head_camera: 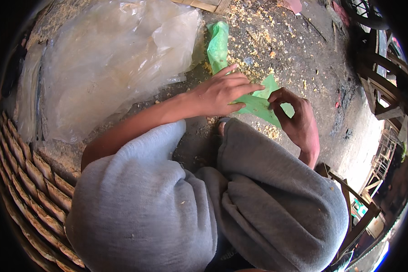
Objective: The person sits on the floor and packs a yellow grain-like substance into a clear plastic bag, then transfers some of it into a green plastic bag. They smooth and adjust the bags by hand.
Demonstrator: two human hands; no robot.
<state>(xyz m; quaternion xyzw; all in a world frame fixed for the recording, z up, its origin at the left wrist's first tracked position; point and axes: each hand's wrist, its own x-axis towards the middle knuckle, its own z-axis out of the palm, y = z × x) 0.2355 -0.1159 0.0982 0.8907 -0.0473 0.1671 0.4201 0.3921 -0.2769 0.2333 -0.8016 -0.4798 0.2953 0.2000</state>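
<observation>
A piece of thin green plastic (253, 103) lies low over the floor in front of my knees. My right hand (297, 119) curls at its right side, with thumb and forefinger pinched together on the plastic. Across the left part of the sheet, my left hand (226, 90) is spread palm down; forefinger and thumb touch the plastic, and the fingers are apart. Beyond that hand, a crumpled length of green plastic (218, 46) points away from me. My left hand covers the place between, so I cannot tell whether both are one piece.
A large clear plastic sheet (98, 64) covers the floor at left. Yellowish crumbs (255, 44) litter the dirty ground. Stacked rough-edged brown pieces (37, 190) stand at lower left. Wooden frames (380, 85) line the right side. My knees, in grey trousers (275, 183), are close below my hands.
</observation>
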